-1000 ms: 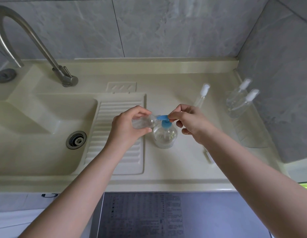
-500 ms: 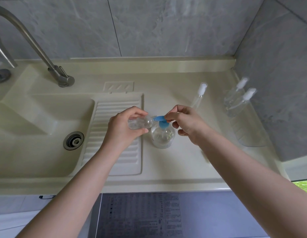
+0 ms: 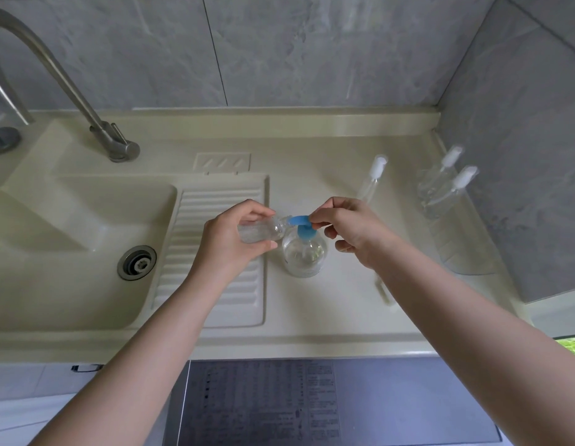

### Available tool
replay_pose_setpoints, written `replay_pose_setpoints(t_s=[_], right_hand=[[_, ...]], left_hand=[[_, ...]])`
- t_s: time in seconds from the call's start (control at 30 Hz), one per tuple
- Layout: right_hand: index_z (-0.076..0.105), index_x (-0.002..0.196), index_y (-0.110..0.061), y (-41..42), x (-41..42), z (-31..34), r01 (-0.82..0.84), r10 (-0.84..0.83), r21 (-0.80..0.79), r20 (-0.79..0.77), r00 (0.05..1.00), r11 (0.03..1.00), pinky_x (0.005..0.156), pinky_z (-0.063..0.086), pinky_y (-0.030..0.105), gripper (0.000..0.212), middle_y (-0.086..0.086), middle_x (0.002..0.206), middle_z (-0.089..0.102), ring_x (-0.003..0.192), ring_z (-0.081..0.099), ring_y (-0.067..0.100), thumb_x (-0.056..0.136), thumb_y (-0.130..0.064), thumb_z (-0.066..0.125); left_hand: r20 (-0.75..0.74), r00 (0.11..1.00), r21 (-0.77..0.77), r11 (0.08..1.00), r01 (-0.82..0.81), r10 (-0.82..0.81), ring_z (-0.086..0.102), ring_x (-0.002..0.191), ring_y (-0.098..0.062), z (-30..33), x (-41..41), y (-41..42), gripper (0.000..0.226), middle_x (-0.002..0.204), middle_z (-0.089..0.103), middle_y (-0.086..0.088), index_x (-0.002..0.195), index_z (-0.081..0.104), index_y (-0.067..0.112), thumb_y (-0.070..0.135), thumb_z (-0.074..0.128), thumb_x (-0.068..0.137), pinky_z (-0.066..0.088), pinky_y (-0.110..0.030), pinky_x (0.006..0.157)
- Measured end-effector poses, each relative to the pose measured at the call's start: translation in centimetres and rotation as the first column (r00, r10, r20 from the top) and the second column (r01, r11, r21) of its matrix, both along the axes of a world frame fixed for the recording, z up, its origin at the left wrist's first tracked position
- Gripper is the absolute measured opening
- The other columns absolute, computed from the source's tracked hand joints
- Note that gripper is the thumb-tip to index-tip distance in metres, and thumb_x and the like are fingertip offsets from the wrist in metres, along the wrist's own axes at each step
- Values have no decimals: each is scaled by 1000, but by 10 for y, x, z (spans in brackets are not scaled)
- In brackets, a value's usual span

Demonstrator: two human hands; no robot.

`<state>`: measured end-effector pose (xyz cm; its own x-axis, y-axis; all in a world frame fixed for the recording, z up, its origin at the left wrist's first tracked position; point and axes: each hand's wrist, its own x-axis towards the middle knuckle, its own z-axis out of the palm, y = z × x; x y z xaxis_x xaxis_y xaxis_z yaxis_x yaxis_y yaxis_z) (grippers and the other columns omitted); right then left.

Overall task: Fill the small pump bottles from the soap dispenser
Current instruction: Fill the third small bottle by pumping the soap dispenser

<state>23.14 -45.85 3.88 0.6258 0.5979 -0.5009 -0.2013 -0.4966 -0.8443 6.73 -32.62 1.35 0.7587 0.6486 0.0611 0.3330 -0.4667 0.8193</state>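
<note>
At centre frame, on the cream moulded countertop [image 3: 311,313], little has shifted over the last second: the left hand [image 3: 229,238] still wraps thumb and curled fingers round the small clear plastic bottle [image 3: 262,229], tipped on its side with its open neck at the spout of the blue pump head [image 3: 300,222]. The right hand [image 3: 350,231] keeps its pinch on the back of that pump, the other fingers loosely curled below it. Only the view has drifted slightly. I judge that filling is under way or about to begin — whether soap is flowing cannot be told.

Below the pump stands the round clear soap dispenser [image 3: 304,255], glassy and squat. Right of centre a slim clear tube bottle with a white cap [image 3: 373,178] stands upright; at the right edge two more white-capped clear bottles [image 3: 440,185] lean in a transparent container [image 3: 466,252] — seemingly waiting their turn. Left of the hands lie the ribbed drainboard [image 3: 215,284], the smooth basin with its metal drain [image 3: 137,263], and a brushed steel tap [image 3: 70,88] against grey marbled tiles [image 3: 311,49].
</note>
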Motion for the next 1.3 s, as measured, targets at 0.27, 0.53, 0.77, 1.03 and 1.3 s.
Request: replay_pose_setpoints(t_s=[0.27,0.53,0.77,1.03,1.3], right_hand=[[57,71,-15,1,-3,-1,34,-34,39,14,999,999,50,25,24,19,3,77,65,60,38,15,85,-6,65],[59,68,-14,-2,0,-1,45,-40,75,-69,997,996,48,26,23,20,1,73,64,60,39,14,84,-7,67],[56,65,-19,0,-4,-5,42,-41,59,-22,999,997,52,29,25,24,1,78,64,62,40,14,85,-10,66],[57,66,-17,-2,-3,-1,61,-57,79,-42,997,995,52,29,26,23,-3,72,66,60,40,14,86,-10,67],[59,67,-15,-1,-6,0,86,-82,88,-52,995,992,49,28,23,21,-1,70,64,60,39,14,85,-7,66]], left_hand=[[23,999,-34,999,-23,24,62,101,4,-3,1,-2,43,101,71,20,99,68,32,15,90,65,39,-2,86],[44,999,-61,998,-27,30,64,99,1,-5,-1,-3,44,99,71,20,98,67,29,12,90,64,47,-18,92],[40,999,-70,997,-31,34,65,99,1,-7,1,-3,44,98,71,19,97,67,28,11,90,64,50,-29,97],[56,998,-65,997,-34,37,64,96,2,-4,2,-4,44,97,71,19,97,67,26,10,90,64,48,-22,93],[49,998,-55,998,-38,41,63,95,4,-6,2,-4,44,97,71,19,98,67,26,9,90,64,47,-16,91]])
